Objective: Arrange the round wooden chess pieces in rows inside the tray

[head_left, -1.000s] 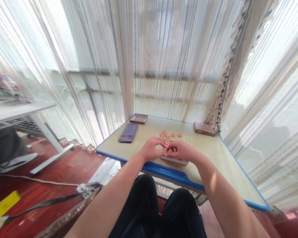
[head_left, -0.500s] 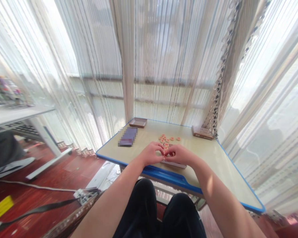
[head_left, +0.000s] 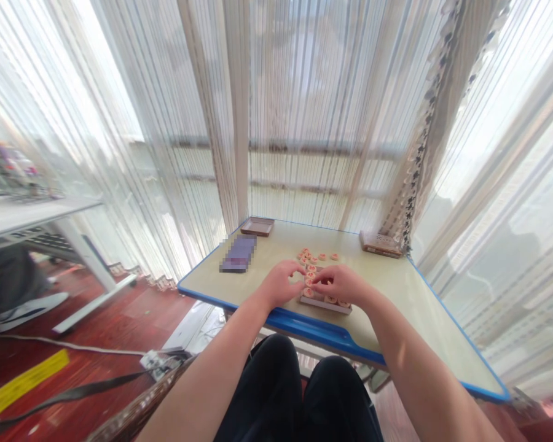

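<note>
Round wooden Chinese chess pieces [head_left: 309, 293] with red characters stand in a column along the left side of a shallow box tray [head_left: 325, 305] near the table's front edge. More pieces show along its front, partly under my right hand. My left hand [head_left: 283, 283] is beside the column, thumb and forefinger parted, with nothing seen between them. My right hand [head_left: 343, 283] is over the tray, its fingertips drawn together against the column; whatever they pinch is hidden. Loose chess pieces [head_left: 305, 253] lie just beyond the tray.
On the cream table [head_left: 387, 294] with blue edging, a brown lid [head_left: 257, 226] lies at the back left and a flat box [head_left: 380, 244] at the back right. A blurred dark rectangular object [head_left: 238, 253] lies left. Sheer curtains [head_left: 299, 110] hang behind. A person's shoe [head_left: 30, 310] shows far left.
My hands have drawn apart from where their fingertips met, the right hand shifting right. More of the piece column and the tray's front now shows. The view has shifted slightly.
</note>
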Demonstrator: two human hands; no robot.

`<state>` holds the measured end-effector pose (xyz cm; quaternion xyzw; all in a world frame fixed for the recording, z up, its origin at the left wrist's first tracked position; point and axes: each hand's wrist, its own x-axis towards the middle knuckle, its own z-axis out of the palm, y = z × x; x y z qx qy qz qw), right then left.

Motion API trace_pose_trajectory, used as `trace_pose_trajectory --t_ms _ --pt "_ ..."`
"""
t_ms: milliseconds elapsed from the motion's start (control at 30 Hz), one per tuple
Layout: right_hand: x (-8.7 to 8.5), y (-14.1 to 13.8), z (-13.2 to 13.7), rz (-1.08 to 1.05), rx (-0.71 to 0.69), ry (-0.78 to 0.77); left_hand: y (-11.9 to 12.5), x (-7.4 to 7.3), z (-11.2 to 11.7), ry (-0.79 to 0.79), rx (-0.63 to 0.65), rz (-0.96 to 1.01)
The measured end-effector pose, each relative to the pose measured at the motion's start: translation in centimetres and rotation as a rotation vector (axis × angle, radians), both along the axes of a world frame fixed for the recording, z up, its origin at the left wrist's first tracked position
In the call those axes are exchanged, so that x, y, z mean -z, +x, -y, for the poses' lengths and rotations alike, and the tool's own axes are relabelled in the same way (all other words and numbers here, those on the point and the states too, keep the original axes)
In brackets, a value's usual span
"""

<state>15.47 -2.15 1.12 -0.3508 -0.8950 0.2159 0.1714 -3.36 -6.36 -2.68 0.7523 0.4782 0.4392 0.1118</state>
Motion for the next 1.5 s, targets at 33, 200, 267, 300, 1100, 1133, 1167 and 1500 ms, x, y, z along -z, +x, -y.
trace_pose_trajectory --t_ms 33,200,267,300,1100,1133,1167,1500 --pt "-0.1 0.1 -0.2 -0.031 0.016 0.049 -0.2 0.0 -0.3 -0.015 -0.069 0.014" --pt "-0.1 1.0 -1.5 -0.114 0.192 0.201 -1.4 -0.2 -3.7 -0.202 -0.187 -0.127" --pt "0.1 1.2 -2.1 -0.109 0.240 0.245 -1.6 -0.6 -5.6 -0.241 -0.224 -0.223" --pt "0.2 1.3 -2.2 -0.100 0.253 0.266 -1.6 -0.8 -6.6 -0.290 -0.229 -0.268" --pt "1.2 0.9 -2.5 -0.207 0.382 0.362 0.9 -2.9 -8.1 -0.273 0.151 -0.088" --pt "1.3 0.8 -2.5 -0.226 0.364 0.362 1.1 -2.8 -8.0 -0.305 0.188 -0.047" --pt "1.4 0.7 -2.5 -0.244 0.343 0.358 1.1 -2.8 -8.0 -0.340 0.222 -0.008" --pt "1.3 0.0 -2.2 -0.351 0.332 0.283 0.8 -3.5 -7.4 -0.582 0.424 0.345"
